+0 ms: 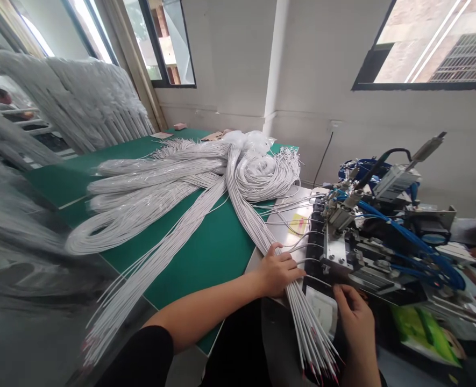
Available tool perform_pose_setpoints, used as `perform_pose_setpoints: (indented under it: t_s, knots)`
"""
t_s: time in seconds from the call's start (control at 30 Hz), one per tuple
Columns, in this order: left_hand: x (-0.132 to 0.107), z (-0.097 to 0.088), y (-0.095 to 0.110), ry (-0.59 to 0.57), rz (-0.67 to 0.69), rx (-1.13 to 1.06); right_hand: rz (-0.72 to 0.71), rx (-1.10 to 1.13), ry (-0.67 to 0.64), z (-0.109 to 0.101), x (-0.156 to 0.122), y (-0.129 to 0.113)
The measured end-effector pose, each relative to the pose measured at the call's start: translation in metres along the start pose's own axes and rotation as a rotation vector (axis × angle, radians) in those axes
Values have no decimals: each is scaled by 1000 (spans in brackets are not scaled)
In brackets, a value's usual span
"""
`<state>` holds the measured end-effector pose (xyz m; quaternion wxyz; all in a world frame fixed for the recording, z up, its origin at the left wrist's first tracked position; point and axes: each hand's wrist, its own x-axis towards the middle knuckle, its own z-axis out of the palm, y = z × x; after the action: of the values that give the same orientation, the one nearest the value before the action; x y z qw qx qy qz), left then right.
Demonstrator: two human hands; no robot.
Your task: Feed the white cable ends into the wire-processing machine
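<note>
Our left hand [282, 273] was wrapped around a long bundle of thin white cables [254, 224], which ran from eleven o'clock of that hand to red-tipped ends at five. Our right hand [356, 317], at four o'clock from the left, had its fingertips at a single thin white wire [319, 281]; we could not tell whether they pinched it. At two o'clock we saw a metal machine with blue tubing [338, 250]; at ten, plastic-wrapped white cable coils [153, 174] lay on a green tabletop [213, 247].
</note>
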<state>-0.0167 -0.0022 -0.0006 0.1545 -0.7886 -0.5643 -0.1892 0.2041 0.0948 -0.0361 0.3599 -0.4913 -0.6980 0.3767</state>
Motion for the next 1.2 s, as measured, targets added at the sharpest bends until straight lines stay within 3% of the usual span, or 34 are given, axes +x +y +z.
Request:
perform_pose_setpoints:
  t_s: [0.23,0.73,0.93,1.2]
  knots:
    - [-2,-7,5,126,5,-58,-58,70,48,5,-11,-17]
    - [0,-15,8,67,-1,-80,-57,163,3,6,-18,-17]
    - [-2,-9,8,78,-26,-79,-76,88,4,2,-18,-19]
    - [-2,3,1,225,79,-21,-1,-20,80,-9,-13,-17]
